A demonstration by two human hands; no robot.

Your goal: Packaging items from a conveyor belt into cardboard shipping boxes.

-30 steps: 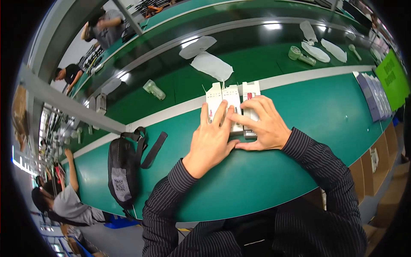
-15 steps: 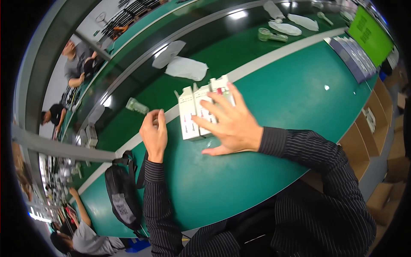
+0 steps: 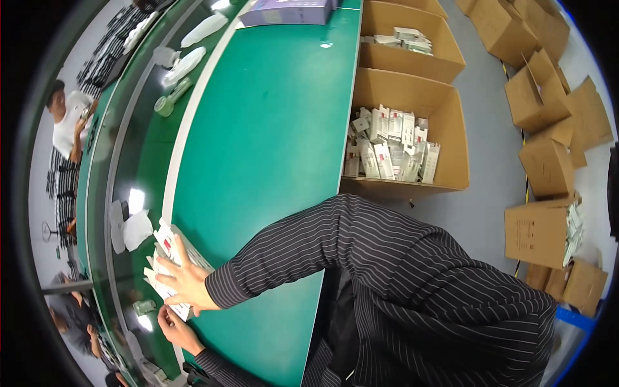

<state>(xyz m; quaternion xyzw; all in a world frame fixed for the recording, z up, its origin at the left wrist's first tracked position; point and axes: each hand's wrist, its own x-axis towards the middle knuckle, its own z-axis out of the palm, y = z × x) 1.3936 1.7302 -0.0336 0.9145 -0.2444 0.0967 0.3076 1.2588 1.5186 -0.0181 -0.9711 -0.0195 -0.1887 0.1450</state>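
Note:
A row of small white cartons (image 3: 166, 246) with red marks lies on the green table (image 3: 271, 129) at the lower left. My right hand (image 3: 185, 282) lies flat on top of them, fingers spread, its striped sleeve reaching across the table. My left hand (image 3: 173, 326) is just below, fingers curled at the near end of the row and touching the last carton. Part of the row is hidden under my right palm.
An open cardboard box (image 3: 445, 138) full of several white cartons stands beside the table, with another box (image 3: 445, 48) behind it. More cardboard boxes (image 3: 548, 168) are on the grey floor at right. Plastic bags (image 3: 184, 64) lie on the conveyor. Other people work at the far left.
The view has swung to the right, bringing the boxes and floor into sight. My left hand has come back to the end of the cartons. My right hand stays flat on them.

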